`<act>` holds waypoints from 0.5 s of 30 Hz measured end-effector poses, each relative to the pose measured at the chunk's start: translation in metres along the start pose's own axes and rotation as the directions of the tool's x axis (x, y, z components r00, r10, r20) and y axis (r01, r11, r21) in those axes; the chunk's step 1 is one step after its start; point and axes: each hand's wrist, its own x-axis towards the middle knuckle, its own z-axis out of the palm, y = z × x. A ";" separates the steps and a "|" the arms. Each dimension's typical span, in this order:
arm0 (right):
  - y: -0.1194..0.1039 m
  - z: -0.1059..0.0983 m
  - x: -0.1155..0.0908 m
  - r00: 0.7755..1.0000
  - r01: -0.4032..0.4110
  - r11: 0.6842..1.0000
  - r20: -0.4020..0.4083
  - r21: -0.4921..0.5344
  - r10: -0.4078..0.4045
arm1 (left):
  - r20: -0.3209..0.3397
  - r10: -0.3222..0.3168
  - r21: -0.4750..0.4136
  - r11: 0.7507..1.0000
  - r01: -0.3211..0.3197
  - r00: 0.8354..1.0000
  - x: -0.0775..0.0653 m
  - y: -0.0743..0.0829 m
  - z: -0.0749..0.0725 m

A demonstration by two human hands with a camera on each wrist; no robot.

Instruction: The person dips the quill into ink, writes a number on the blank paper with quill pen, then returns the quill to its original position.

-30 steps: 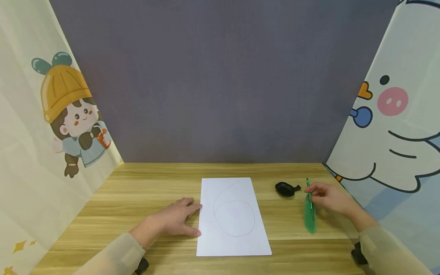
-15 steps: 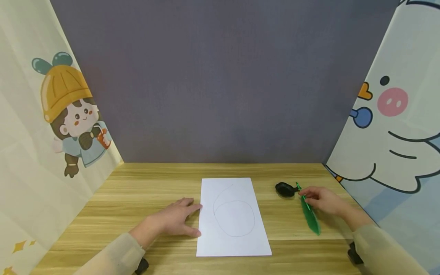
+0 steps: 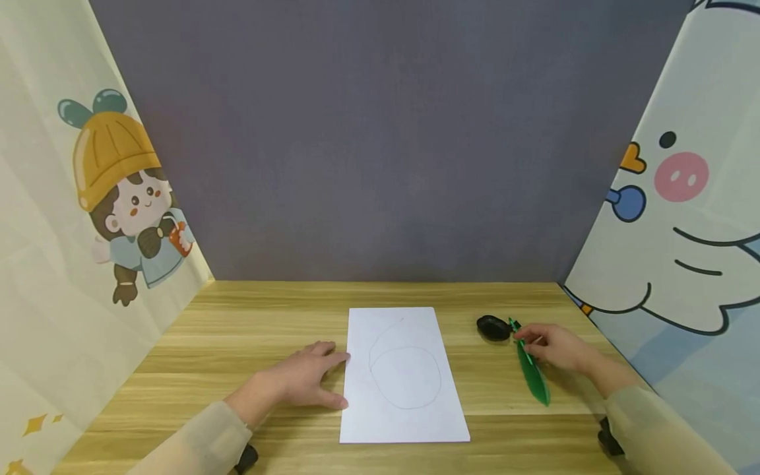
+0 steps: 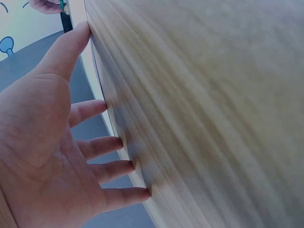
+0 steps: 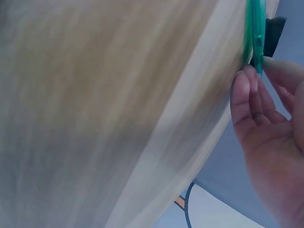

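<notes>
A sheet of white paper (image 3: 392, 425) lies on the wooden table, bearing a thin drawn circle and a curved line. My left hand (image 3: 305, 376) is spread beside it, thumb and index fingertip at its left edge; in the left wrist view the fingertips of this hand (image 4: 52, 137) touch down. To the right, my right hand (image 3: 558, 346) pinches a slim green pen (image 3: 533, 376) with a broad, leaf-like green part. The pen's upper end meets the flared tail of a black oval thing (image 3: 493, 328). In the right wrist view, fingers partly hide the green pen (image 5: 258, 35).
The wooden table (image 3: 267, 310) ends at a dark grey backdrop (image 3: 380, 165). Printed cloth walls stand at the left (image 3: 41, 264) and right (image 3: 689, 290). A black wrist device (image 3: 609, 437) shows below the right sleeve.
My right hand has moved left with the green pen, tilting it so its upper end reaches the black oval thing's tail. The left hand and paper have stayed put.
</notes>
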 end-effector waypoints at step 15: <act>-0.001 0.001 -0.007 0.998 0.040 0.998 -0.050 0.044 -0.037 | -0.006 -0.029 0.088 0.996 0.030 1.000 0.009 0.010 -0.004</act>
